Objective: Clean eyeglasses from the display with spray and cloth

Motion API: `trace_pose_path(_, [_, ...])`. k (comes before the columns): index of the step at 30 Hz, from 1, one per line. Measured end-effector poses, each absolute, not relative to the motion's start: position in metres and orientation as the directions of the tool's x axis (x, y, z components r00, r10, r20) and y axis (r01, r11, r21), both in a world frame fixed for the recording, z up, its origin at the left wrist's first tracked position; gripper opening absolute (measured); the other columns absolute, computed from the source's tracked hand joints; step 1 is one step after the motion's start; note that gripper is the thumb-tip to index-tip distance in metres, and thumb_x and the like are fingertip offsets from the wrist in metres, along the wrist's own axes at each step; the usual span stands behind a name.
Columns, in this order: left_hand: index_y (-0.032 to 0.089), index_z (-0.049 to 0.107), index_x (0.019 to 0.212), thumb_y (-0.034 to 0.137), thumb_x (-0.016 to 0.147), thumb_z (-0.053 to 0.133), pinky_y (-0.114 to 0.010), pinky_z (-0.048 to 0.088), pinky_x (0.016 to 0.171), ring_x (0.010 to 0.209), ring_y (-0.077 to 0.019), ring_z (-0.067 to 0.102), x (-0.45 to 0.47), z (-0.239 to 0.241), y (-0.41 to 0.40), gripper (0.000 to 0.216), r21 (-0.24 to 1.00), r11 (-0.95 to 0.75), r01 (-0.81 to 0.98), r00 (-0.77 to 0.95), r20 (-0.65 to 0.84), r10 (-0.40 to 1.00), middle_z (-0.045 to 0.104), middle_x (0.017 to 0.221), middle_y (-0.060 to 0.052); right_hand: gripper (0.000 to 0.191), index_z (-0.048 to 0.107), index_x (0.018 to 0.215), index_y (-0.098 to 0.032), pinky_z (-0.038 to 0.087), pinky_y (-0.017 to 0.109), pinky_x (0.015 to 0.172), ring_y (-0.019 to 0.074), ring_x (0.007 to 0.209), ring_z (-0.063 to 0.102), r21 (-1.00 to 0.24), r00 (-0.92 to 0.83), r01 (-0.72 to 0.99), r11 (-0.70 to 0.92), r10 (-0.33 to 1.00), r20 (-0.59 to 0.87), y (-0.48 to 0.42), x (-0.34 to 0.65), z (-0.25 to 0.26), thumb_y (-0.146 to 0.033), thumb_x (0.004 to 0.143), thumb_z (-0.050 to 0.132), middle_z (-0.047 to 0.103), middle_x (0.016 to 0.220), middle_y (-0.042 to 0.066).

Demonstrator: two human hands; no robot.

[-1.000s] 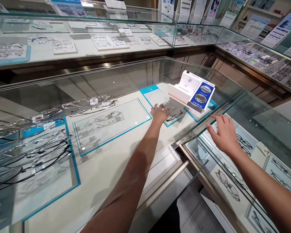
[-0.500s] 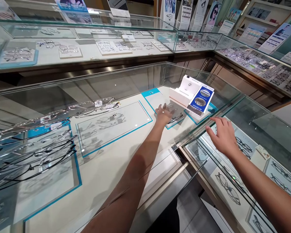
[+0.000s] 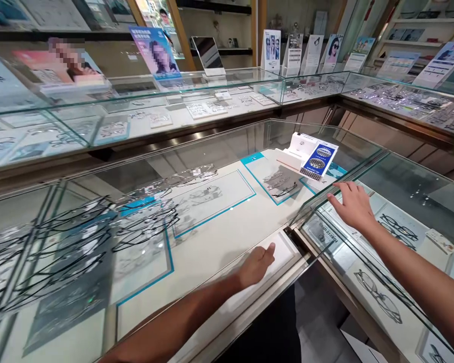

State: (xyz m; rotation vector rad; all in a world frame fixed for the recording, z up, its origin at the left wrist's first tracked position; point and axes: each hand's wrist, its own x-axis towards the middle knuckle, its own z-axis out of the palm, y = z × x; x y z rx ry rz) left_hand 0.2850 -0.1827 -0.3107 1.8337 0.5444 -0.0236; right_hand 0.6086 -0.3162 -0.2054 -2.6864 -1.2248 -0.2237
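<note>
My left hand (image 3: 256, 264) is over the white ledge (image 3: 282, 252) at the front edge of the display case. Its thumb points up and the other fingers look curled; their inner side is hidden, and no frame sticks out. My right hand (image 3: 351, 204) lies with fingers stretched on the glass top of the right-hand case, by its edge. Beyond my left hand, a blue-edged tray (image 3: 267, 174) holds some eyeglasses (image 3: 283, 190). Farther left, several dark-framed eyeglasses (image 3: 146, 227) stand in rows. Folded eyeglasses (image 3: 378, 297) lie under the glass below my right forearm.
A white box with a blue checkered panel (image 3: 320, 159) stands behind the tray. A glass seam (image 3: 340, 194) divides the two cases. More glass showcases (image 3: 162, 103) with posters (image 3: 155, 53) line the back. Grey floor (image 3: 320, 317) shows at the bottom.
My left hand has drawn back from the eyeglasses tray toward the front ledge, its fingers going from spread to curled. My right hand stays put. The view has tilted up and turned left.
</note>
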Motion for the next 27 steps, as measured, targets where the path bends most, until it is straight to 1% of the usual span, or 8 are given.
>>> trace_pose_path(3, [0.028, 0.014, 0.065, 0.101, 0.092, 0.001, -0.036, 0.019, 0.055, 0.054, -0.0130, 0.015, 0.245, -0.293, -0.201, 0.079, 0.914, -0.043, 0.402, 0.878, -0.372, 0.301, 0.011, 0.059, 0.006, 0.070, 0.066, 0.149, -0.012, 0.051, 0.063, 0.112, 0.0471, 0.134, 0.059, -0.077, 0.640, 0.763, -0.641, 0.734, 0.228, -0.317, 0.617, -0.212, -0.061, 0.110, 0.033, 0.066, 0.149, 0.025])
trace_pose_path(7, [0.025, 0.040, 0.078, 0.101, 0.091, 0.043, -0.031, 0.023, 0.056, 0.059, -0.0120, 0.025, 0.190, -0.221, -0.210, 0.077, 0.898, 0.263, 0.354, 0.897, -0.405, 0.176, 0.033, 0.068, 0.006, 0.074, 0.065, 0.151, -0.012, 0.050, 0.062, 0.113, 0.0476, 0.136, 0.059, -0.078, 0.636, 0.767, -0.637, 0.737, 0.229, -0.318, 0.630, -0.221, -0.064, 0.109, 0.033, 0.066, 0.150, 0.025])
trace_pose_path(9, [0.023, 0.057, 0.098, 0.082, 0.107, 0.041, -0.031, 0.037, 0.064, 0.068, -0.0148, 0.040, 0.167, -0.176, -0.200, 0.061, 0.939, 0.103, 0.329, 0.923, -0.343, 0.174, 0.050, 0.079, 0.001, 0.075, 0.064, 0.152, -0.011, 0.049, 0.062, 0.113, 0.0485, 0.137, 0.059, -0.082, 0.639, 0.765, -0.638, 0.738, 0.217, -0.318, 0.634, -0.223, -0.064, 0.109, 0.034, 0.065, 0.150, 0.026])
trace_pose_path(11, [0.025, 0.067, 0.103, 0.066, 0.113, 0.042, -0.034, 0.047, 0.080, 0.084, -0.0194, 0.057, 0.155, -0.139, -0.173, 0.049, 0.923, -0.224, 0.314, 0.915, -0.231, 0.329, 0.066, 0.095, -0.005, 0.074, 0.064, 0.152, -0.009, 0.049, 0.062, 0.112, 0.0506, 0.138, 0.058, -0.084, 0.637, 0.767, -0.635, 0.741, 0.213, -0.317, 0.635, -0.222, -0.063, 0.109, 0.035, 0.065, 0.150, 0.029])
trace_pose_path(15, [0.028, 0.078, 0.108, 0.046, 0.108, 0.049, -0.044, 0.049, 0.108, 0.115, -0.0301, 0.067, 0.168, -0.116, -0.076, 0.034, 0.467, -0.761, 0.450, 0.838, 0.073, 0.540, 0.074, 0.122, -0.010, 0.072, 0.066, 0.149, -0.004, 0.048, 0.065, 0.108, 0.0556, 0.133, 0.060, -0.092, 0.605, 0.793, -0.602, 0.760, 0.240, -0.317, 0.633, -0.218, -0.058, 0.109, 0.039, 0.066, 0.147, 0.036])
trace_pose_path(19, [0.021, 0.083, 0.120, 0.036, 0.103, 0.057, -0.054, 0.044, 0.115, 0.138, -0.0390, 0.057, 0.204, -0.133, 0.021, 0.034, 0.042, -0.739, 0.672, 0.725, 0.167, 0.668, 0.069, 0.150, -0.014, 0.077, 0.066, 0.149, -0.002, 0.048, 0.066, 0.107, 0.0580, 0.133, 0.060, -0.099, 0.611, 0.789, -0.607, 0.758, 0.228, -0.315, 0.631, -0.216, -0.060, 0.109, 0.036, 0.064, 0.149, 0.038])
trace_pose_path(23, [0.019, 0.086, 0.108, 0.030, 0.098, 0.061, -0.057, 0.035, 0.123, 0.152, -0.0414, 0.046, 0.234, -0.150, 0.068, 0.029, -0.014, -0.732, 0.682, 0.721, 0.182, 0.668, 0.066, 0.160, -0.015, 0.077, 0.064, 0.151, -0.004, 0.049, 0.066, 0.109, 0.0553, 0.137, 0.058, -0.103, 0.633, 0.772, -0.627, 0.746, 0.204, -0.313, 0.631, -0.216, -0.060, 0.108, 0.033, 0.063, 0.152, 0.034])
trace_pose_path(27, [0.019, 0.085, 0.094, 0.029, 0.092, 0.064, -0.055, 0.035, 0.122, 0.146, -0.0407, 0.052, 0.250, -0.161, 0.082, 0.024, -0.019, -0.728, 0.685, 0.722, 0.150, 0.676, 0.078, 0.140, -0.017, 0.079, 0.063, 0.152, -0.008, 0.051, 0.066, 0.107, 0.0521, 0.138, 0.057, -0.101, 0.646, 0.762, -0.640, 0.738, 0.192, -0.312, 0.629, -0.217, -0.064, 0.108, 0.030, 0.062, 0.153, 0.030])
